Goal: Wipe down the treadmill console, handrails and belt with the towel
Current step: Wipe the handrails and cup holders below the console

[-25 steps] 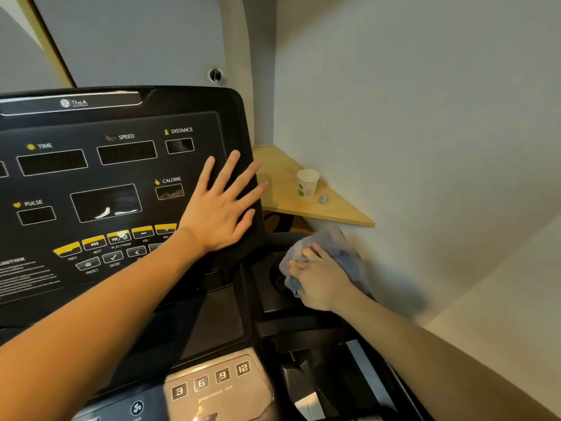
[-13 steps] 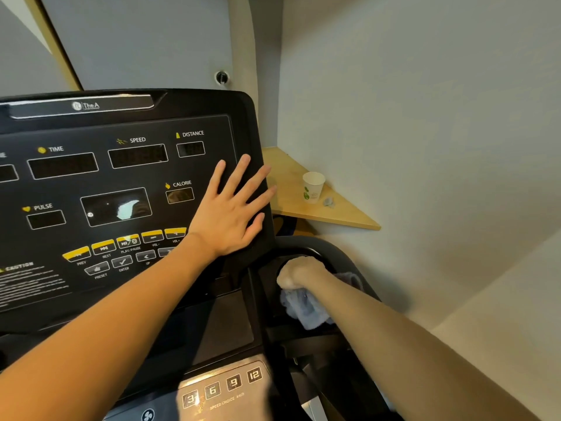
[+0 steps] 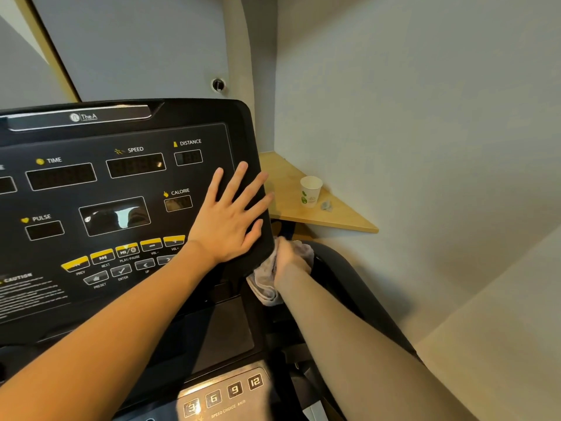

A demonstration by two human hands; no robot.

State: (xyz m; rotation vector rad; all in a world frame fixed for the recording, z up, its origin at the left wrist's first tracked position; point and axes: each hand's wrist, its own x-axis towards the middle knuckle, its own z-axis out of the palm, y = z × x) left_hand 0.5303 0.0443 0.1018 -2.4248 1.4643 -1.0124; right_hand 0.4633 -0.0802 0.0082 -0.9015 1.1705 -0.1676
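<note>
The black treadmill console (image 3: 121, 183) fills the left of the view, with dark displays and yellow buttons. My left hand (image 3: 230, 217) lies flat with spread fingers on the console's right edge. My right hand (image 3: 291, 256) grips a grey towel (image 3: 265, 284) bunched against the console's lower right corner, just under the left hand. Part of the towel hangs down below the wrist. The dark curved handrail (image 3: 343, 268) runs to the right of that hand. The belt is out of view.
A silver speed-choice button panel (image 3: 224, 393) sits at the bottom. A wooden corner shelf (image 3: 285, 183) behind the console carries a paper cup (image 3: 310, 191) and a small crumpled scrap (image 3: 326, 205). Grey walls close in at the right and back.
My right hand has moved the towel from the cup holder recess up and left to the console's lower right corner. The left hand stays flat on the console.
</note>
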